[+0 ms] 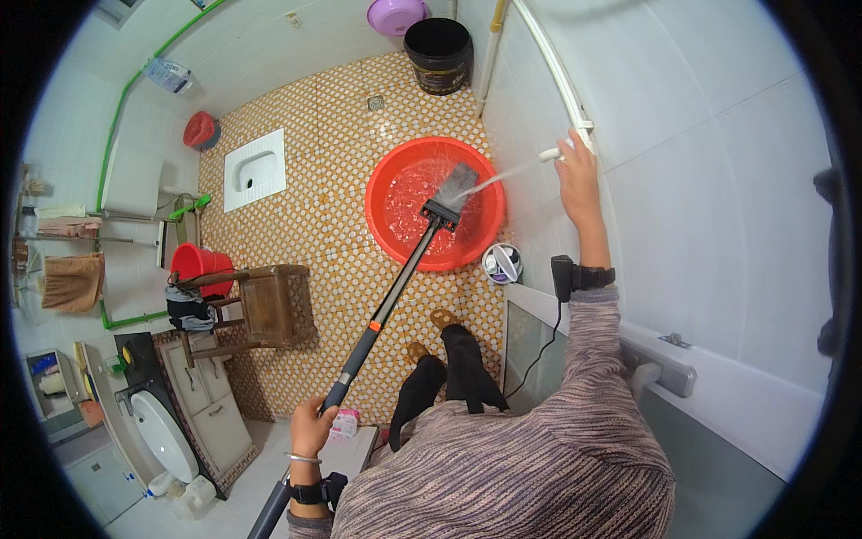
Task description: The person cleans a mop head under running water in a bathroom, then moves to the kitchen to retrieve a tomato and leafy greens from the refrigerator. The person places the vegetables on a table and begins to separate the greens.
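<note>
My left hand [312,426] is closed round the dark handle of a flat mop [405,276]. The mop's grey pad [459,183] rests tilted inside a large red plastic basin [495,229] on the floor. At the right wall my right hand [578,174] is on a white tap [552,154] at the white pipe; its fingers partly hide the tap, so how firmly they grip is not clear. A stream of water runs from the tap onto the pad, and the basin holds rippling water.
A small white bucket [490,271] with bottles stands beside the basin, near the door frame. A wooden chair [275,306] and red bucket [199,263] are left, past them a squat toilet [269,185]. A black bucket [439,77] stands at the back wall.
</note>
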A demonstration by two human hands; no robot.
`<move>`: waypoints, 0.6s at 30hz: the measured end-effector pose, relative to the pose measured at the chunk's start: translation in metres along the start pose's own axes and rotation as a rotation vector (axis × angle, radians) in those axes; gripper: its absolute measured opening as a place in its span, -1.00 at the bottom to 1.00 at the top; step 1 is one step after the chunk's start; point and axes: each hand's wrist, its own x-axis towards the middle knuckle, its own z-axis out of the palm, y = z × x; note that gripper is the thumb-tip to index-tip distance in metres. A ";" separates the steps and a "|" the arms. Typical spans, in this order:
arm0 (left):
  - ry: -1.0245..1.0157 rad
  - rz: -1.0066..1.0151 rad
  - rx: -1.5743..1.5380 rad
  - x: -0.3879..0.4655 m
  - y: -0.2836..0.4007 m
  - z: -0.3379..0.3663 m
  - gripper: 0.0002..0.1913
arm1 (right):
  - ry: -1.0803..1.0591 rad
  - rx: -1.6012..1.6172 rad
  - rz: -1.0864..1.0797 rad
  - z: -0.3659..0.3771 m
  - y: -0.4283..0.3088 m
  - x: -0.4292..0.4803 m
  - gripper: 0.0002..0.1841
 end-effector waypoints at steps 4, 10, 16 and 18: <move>-0.058 -0.191 -0.158 -0.018 -0.010 0.001 -0.62 | -0.075 0.078 -0.028 0.002 0.006 0.001 -0.51; -0.060 -0.179 -0.206 -0.043 -0.008 0.008 -0.64 | 0.052 -0.093 0.301 -0.002 -0.018 0.035 -0.45; -0.059 -0.189 -0.237 -0.056 -0.020 0.011 -0.66 | 0.195 -0.257 0.108 0.046 -0.065 -0.041 -0.48; -0.080 -0.236 -0.193 -0.054 -0.021 0.012 -0.66 | -0.020 0.025 0.087 0.081 -0.103 -0.110 -0.46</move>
